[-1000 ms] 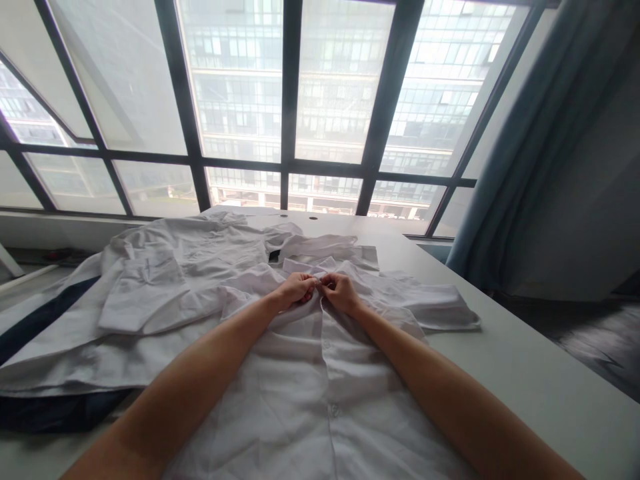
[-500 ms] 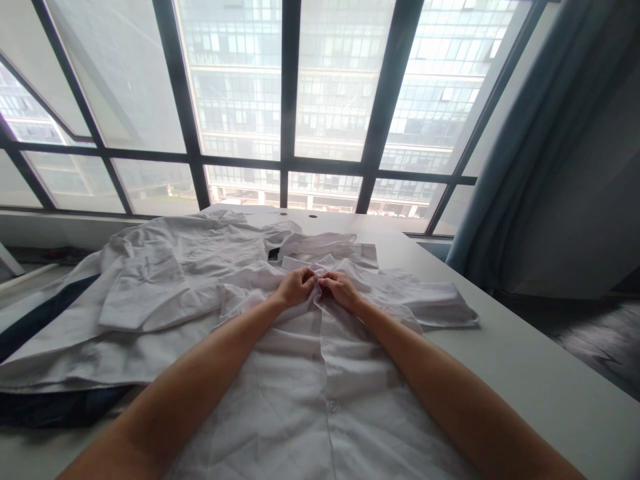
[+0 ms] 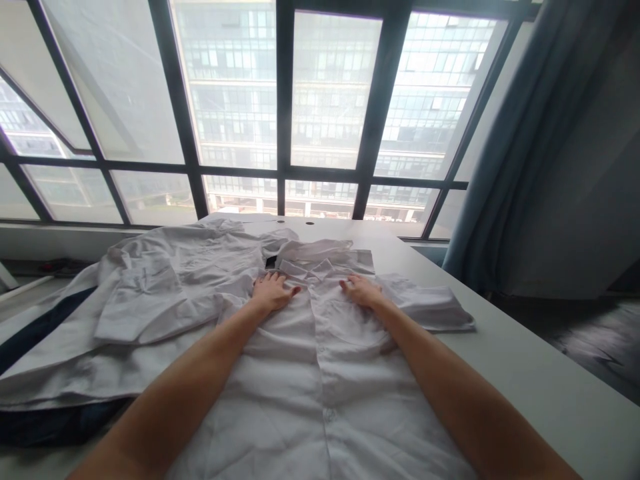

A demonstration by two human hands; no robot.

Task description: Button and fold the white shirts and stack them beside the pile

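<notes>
A white button-up shirt (image 3: 293,373) lies front side up before me, its collar at the far end and its button placket running down the middle. On the left chest of the shirt as I see it, my left hand (image 3: 274,291) rests flat with fingers spread. My right hand (image 3: 361,290) lies on the opposite side near the shoulder, fingers stretched out. Neither hand grips the cloth. A short sleeve (image 3: 435,307) spreads out to the right beyond my right hand.
More white garments (image 3: 160,287) are heaped on the left, with dark navy cloth (image 3: 55,423) showing under them. The white table (image 3: 520,360) has its edge on the right. Behind it stand large windows (image 3: 235,87) and a blue-grey curtain (image 3: 505,167).
Both hands were pinching the shirt together at the collar. They have let go and moved apart to either side, and the collar and upper front now lie flatter.
</notes>
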